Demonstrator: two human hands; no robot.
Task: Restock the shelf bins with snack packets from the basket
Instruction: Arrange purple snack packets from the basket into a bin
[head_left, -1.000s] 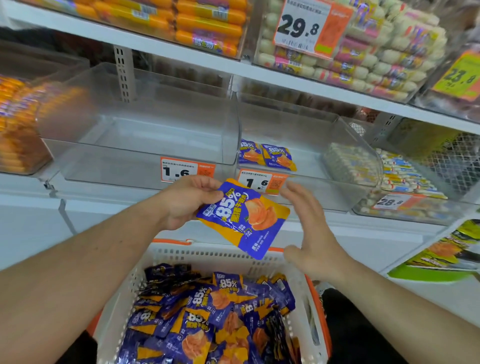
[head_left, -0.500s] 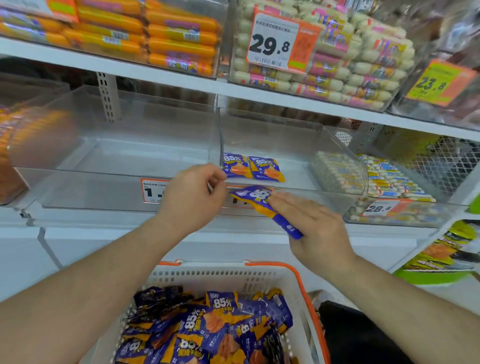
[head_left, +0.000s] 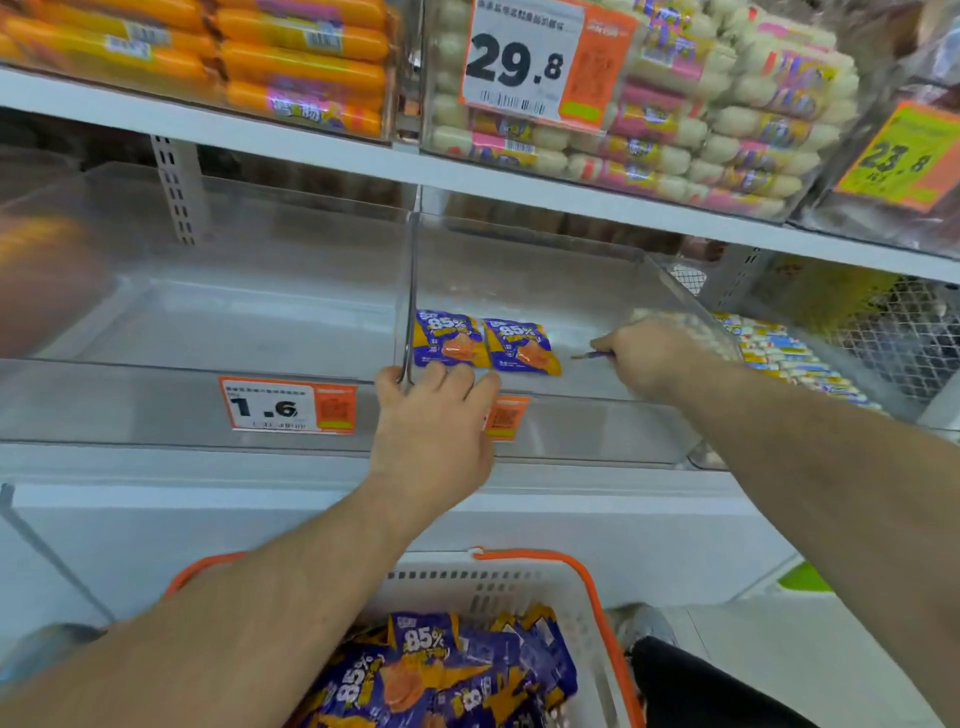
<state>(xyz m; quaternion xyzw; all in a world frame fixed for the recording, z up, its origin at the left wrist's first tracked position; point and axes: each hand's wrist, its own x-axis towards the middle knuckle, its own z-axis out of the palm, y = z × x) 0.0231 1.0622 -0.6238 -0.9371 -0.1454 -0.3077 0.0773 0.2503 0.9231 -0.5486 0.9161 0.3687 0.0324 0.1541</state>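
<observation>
Packet (head_left: 592, 356) edge-on, pinched in right hand (head_left: 649, 353) fingers (head_left: 602, 344) — inside bin (head_left: 597, 384).

Price tags (head_left: 288, 405) read 1.6, 29.8, perhaps 23.8 — packets (head_left: 451, 339) say 85%.
</observation>
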